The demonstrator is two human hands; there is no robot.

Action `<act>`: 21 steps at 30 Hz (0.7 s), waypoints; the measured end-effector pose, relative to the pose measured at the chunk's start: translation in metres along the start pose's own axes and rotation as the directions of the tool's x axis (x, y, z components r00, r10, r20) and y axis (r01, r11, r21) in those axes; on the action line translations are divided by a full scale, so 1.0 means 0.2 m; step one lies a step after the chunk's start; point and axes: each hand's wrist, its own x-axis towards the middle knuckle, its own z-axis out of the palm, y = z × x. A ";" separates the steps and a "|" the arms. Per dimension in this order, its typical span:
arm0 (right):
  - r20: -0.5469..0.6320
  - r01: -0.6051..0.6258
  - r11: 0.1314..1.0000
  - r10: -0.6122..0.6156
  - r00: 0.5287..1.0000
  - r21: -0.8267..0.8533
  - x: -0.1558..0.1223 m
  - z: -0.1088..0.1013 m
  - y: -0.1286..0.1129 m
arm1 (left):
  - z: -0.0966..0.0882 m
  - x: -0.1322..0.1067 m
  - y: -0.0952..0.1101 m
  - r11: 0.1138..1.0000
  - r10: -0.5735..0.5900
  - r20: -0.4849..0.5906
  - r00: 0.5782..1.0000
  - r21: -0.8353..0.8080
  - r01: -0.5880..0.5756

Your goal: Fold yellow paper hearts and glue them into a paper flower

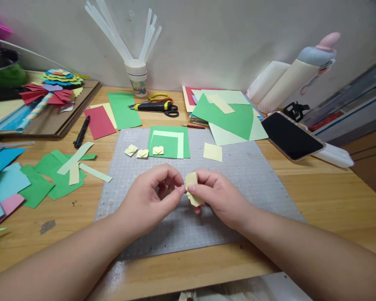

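Observation:
A small folded piece of pale yellow paper (192,196) is held above the grey cutting mat (238,221). My right hand (217,192) grips it, thumb on the near face and fingers behind. At its left edge, my left hand (156,192) pinches with thumb and index finger; whether those fingertips grip the paper or only touch it is hard to see. Beyond my hands, three folded paper hearts (142,154) lie in a row, one resting on a green sheet (167,152). To their right lies a flat pale yellow square (213,152).
Green scraps and strips (62,175) lie at left, near a black pen (82,131). A utility knife (152,106) and scissors (171,109) sit behind the mat, beside a paper cup (137,81) of clear sticks. Stacked coloured paper (228,117) and a phone (293,136) are at right.

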 end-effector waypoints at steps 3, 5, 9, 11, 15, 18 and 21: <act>0.013 -0.023 1.000 0.022 1.000 0.014 0.00 0.00 0.00 | 0.00 0.00 0.01 0.997 0.065 0.008 0.998 0.044 -0.066; 0.020 -0.032 0.999 0.032 0.999 0.027 0.00 0.00 0.00 | -0.01 0.00 0.01 0.992 0.103 0.010 0.995 0.071 -0.104; 0.026 -0.032 0.999 0.031 0.999 0.035 0.00 0.00 0.00 | -0.01 0.00 0.02 0.989 0.127 0.015 0.992 0.075 -0.128; 0.030 -0.026 0.999 0.025 0.999 0.036 0.00 0.00 0.00 | -0.01 0.00 0.01 0.989 0.130 0.018 0.991 0.068 -0.131; 0.038 -0.015 0.999 0.014 0.999 0.040 0.00 0.00 0.01 | 0.00 0.00 0.00 0.991 0.126 0.030 0.992 0.046 -0.127; 0.055 -0.006 0.999 0.003 0.998 0.042 0.00 0.00 0.01 | 0.00 0.00 0.01 0.993 0.109 0.050 0.993 0.032 -0.111; 0.060 0.009 1.000 -0.010 0.998 0.023 0.00 0.00 0.00 | -0.01 0.00 0.02 0.998 0.058 0.060 0.996 -0.006 -0.058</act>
